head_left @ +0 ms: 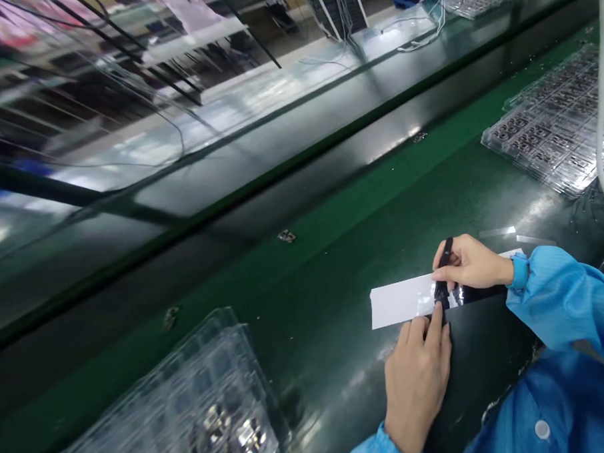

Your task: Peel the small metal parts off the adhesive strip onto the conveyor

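My right hand (pixel 468 262) is closed around black tweezers (pixel 446 252), whose tips point down onto a white strip of paper (pixel 398 301) on the green bench. Dark, shiny pieces (pixel 470 294) lie on the strip under and beside that hand. My left hand (pixel 419 365) rests palm down just in front of the strip. Its index finger reaches to the strip's near edge by the tweezer tips, and the other fingers are bent but apart. Whether a small piece sits between the tweezer tips cannot be made out.
A clear plastic tray (pixel 208 364) with metal parts stands at the lower left. Stacked part trays (pixel 552 125) lie at the right, behind a white cable (pixel 602 106). Small loose parts (pixel 286 236) dot the bench. A raised dark ledge (pixel 297 126) runs along the far side.
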A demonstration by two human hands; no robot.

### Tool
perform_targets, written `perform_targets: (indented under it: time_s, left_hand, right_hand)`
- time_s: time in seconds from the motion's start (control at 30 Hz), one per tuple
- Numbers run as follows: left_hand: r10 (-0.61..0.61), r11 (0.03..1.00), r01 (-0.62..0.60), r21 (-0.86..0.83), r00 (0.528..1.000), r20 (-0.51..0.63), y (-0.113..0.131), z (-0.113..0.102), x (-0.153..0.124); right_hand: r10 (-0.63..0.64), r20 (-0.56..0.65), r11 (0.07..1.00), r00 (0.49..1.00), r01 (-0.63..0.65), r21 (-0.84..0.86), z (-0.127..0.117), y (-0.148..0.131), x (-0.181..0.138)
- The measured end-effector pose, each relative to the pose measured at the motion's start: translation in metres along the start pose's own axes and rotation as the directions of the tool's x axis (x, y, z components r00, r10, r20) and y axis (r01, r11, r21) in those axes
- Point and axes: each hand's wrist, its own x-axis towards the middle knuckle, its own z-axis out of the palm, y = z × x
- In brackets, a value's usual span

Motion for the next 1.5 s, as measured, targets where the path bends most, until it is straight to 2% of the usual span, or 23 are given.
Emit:
perform_targets:
  time_s: [0.33,0.47,0.63,0.8,0.97,1.5]
  left_hand:
    - [-0.067,0.997,0.071,-0.016,0.984,0.165,0.005,-0.008,0.014]
    - [-0.063,0.998,0.067,-0.014,0.977,0.206,0.004,-0.01,0.019]
    - [-0.045,0.999,0.051,-0.02,0.978,0.203,0.002,-0.008,0.018]
    - [-0.044,0.999,0.045,0.001,0.981,0.189,0.002,-0.007,0.016]
    - [-0.037,0.999,0.034,0.021,0.987,0.155,0.002,-0.005,0.014]
    - [-0.038,0.999,0.038,-0.001,0.987,0.154,0.002,-0.005,0.015]
  right_hand:
    - [0.035,-0.083,0.997,0.996,-0.04,-0.062,-0.009,0.008,0.004]
    - [0.04,-0.074,0.996,0.996,-0.046,-0.081,-0.009,0.009,0.004]
    - [0.002,-0.047,0.994,0.999,-0.007,-0.114,-0.008,0.007,0.004]
    - [0.026,-0.013,0.992,1.0,-0.027,-0.123,-0.008,0.006,0.006]
    - [0.075,-0.023,0.993,0.997,-0.076,-0.09,-0.009,0.005,0.007]
    - [0.097,-0.027,0.993,0.995,-0.099,-0.062,-0.01,0.005,0.008]
